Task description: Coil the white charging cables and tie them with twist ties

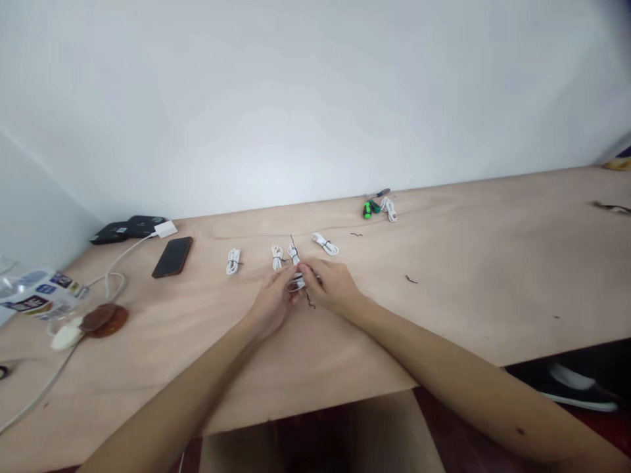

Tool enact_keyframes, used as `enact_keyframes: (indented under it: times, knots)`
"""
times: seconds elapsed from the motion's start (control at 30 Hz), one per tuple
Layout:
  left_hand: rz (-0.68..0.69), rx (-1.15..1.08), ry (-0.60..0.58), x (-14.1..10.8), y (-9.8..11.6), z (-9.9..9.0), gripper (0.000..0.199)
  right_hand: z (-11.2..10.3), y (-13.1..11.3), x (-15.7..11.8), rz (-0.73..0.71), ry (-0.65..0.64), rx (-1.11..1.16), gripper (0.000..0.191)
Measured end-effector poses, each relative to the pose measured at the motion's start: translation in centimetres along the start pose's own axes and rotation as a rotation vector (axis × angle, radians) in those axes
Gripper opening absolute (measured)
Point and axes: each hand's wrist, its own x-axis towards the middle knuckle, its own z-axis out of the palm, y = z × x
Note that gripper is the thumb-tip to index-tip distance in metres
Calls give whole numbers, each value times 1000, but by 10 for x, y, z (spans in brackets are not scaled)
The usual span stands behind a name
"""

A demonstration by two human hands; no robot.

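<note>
My left hand (272, 297) and my right hand (331, 284) meet near the middle of the table, fingers closed around a coiled white cable (296, 284). Fingers cover much of that coil. A black twist tie (292, 240) sticks up just beyond my fingertips, and another wavy twist tie (310, 301) shows below them. Directly behind my hands lie two tied cable bundles, the nearer-to-centre bundle (293, 253) and one beside it (277, 257). Further left rests another white bundle (233, 261), and one more bundle (325, 244) lies behind my right hand.
Screwdrivers (367, 209) lie by a white bundle (389, 209) near the wall. Loose twist ties (411, 279) are on the right. At left are a phone (172, 257), black boxes (129, 228), a white charger (165, 228) with its cord, and a plastic bottle (44, 293).
</note>
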Motion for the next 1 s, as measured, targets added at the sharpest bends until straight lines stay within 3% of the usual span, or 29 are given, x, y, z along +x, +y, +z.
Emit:
enact_keyframes:
  times: [0.1,0.2,0.27,0.4,0.47,0.57,0.7,0.77,0.9,1.0]
  knots:
    - [-69,-100,-34,1,0,4,26,7,3,2,-71,69,-82,27]
    - [-91,-87,-52,2,-1,-1,26,7,5,14,-76,50,-74,32]
    - [-24,75,-55,2,0,-6,32,5,6,25,-12,20,11,36]
    - [263,669,-94,-2,9,-14,38,7,2,39,116,54,281,26]
    - [312,838,-114,-4,15,-17,37,9,0,37,166,70,343,28]
    - [203,828,-179,-5,19,-20,42,10,1,30,128,20,313,39]
    - [-106,506,-362,-6,18,-21,46,7,9,24,-139,7,147,46]
    - [-190,440,-427,-7,18,-20,45,8,12,23,-186,5,95,49]
    - [-143,546,-452,-7,19,-23,46,7,14,23,-134,-69,156,51]
    - [-87,597,-317,-2,19,-32,48,0,19,26,72,-77,334,40]
